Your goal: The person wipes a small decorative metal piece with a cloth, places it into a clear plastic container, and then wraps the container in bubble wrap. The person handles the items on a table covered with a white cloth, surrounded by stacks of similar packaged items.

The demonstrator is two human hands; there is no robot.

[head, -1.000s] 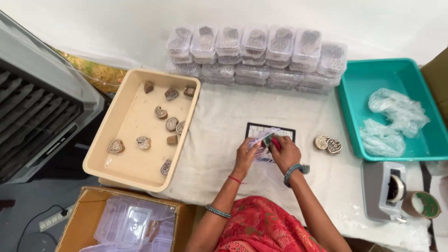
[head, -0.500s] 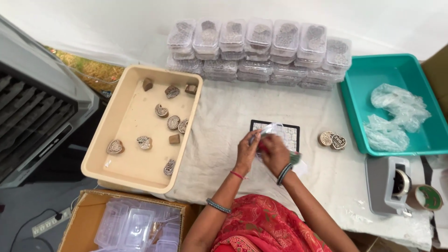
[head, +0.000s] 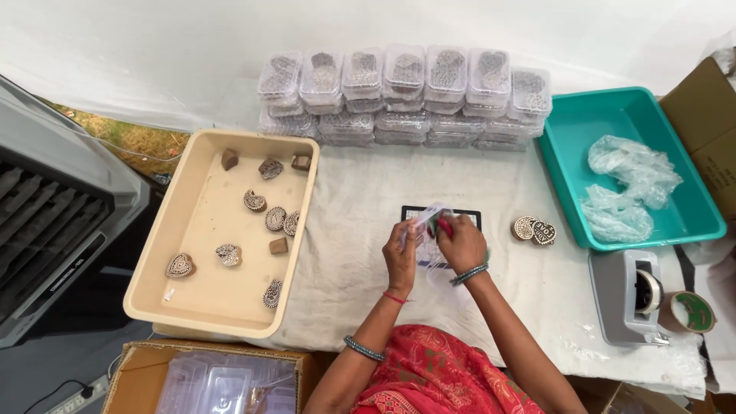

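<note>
Both my hands on a small clear plastic pouch above the white-clothed table

My left hand (head: 402, 257) and right hand (head: 460, 241) have drawn together and lifted since a moment ago; the fingers of both pinch the clear plastic pouch (head: 426, 222), with something reddish at my right fingertips, so it looks mid-filling. Under them lies a black-framed flat pad (head: 464, 215). To the right sit two round carved wooden stamps (head: 534, 230); left, a beige plastic tray (head: 192, 307) of more stamps. Farther off, stacked clear plastic boxes (head: 406, 96) and a teal tub (head: 567, 153)
</note>
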